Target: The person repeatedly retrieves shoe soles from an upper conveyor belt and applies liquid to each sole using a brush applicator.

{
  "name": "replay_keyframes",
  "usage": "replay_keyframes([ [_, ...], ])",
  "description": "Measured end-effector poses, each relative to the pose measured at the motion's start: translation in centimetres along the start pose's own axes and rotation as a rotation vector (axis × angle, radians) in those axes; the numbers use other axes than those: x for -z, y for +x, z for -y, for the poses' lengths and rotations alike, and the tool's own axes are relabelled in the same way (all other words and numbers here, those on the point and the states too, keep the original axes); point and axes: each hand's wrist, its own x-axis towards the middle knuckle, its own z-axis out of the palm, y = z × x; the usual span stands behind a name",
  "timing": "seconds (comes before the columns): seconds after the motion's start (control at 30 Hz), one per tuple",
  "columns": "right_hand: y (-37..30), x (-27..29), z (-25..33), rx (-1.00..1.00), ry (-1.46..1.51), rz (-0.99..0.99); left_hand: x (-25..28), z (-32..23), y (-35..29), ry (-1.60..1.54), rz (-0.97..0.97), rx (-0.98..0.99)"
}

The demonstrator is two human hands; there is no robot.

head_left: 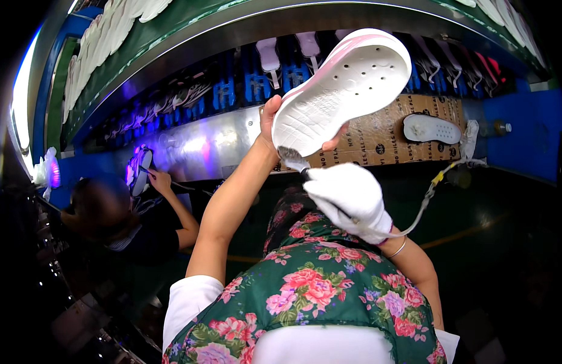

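My left hand point(270, 121) grips a white shoe sole point(341, 91) with a pink edge, thumb on one side and fingertips showing past the other. Several small holes dot its wide end, which points up and to the right. In a white glove, my right hand point(347, 197) is closed around a brush point(293, 159) with a dark handle and greyish bristles. Those bristles touch the sole's narrow lower end. A pale tube or cord point(423, 203) runs from beside the gloved wrist toward the bench's right side.
Brown printed cardboard point(378, 142) covers part of the metal bench point(223, 142). A smaller white sole point(432, 129) lies on it at right. Shoe parts point(269, 54) line a rack of blue holders behind. At left, another person's hand point(161, 180) holds a shoe point(138, 170).
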Motion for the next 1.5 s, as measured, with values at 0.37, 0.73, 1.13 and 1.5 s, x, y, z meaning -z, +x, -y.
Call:
replay_keyframes([
  [0.37,0.9,0.7,0.5,-0.242,0.128,-0.158,-0.9,-0.5,0.0,-0.033,-0.032,0.025],
  [0.73,1.4,-0.2,0.3,-0.351,0.188,-0.194,1.4,-0.9,0.9,-0.177,0.234,-0.109],
  [1.13,1.1,1.3,0.3,-0.637,0.597,-0.090,0.7,0.3,-2.6,-0.061,-0.131,-0.135],
  [1.5,6.3,3.7,-1.5,-0.053,-0.323,-0.208,-1.3,3.5,-4.2,-0.241,-0.206,-0.214],
])
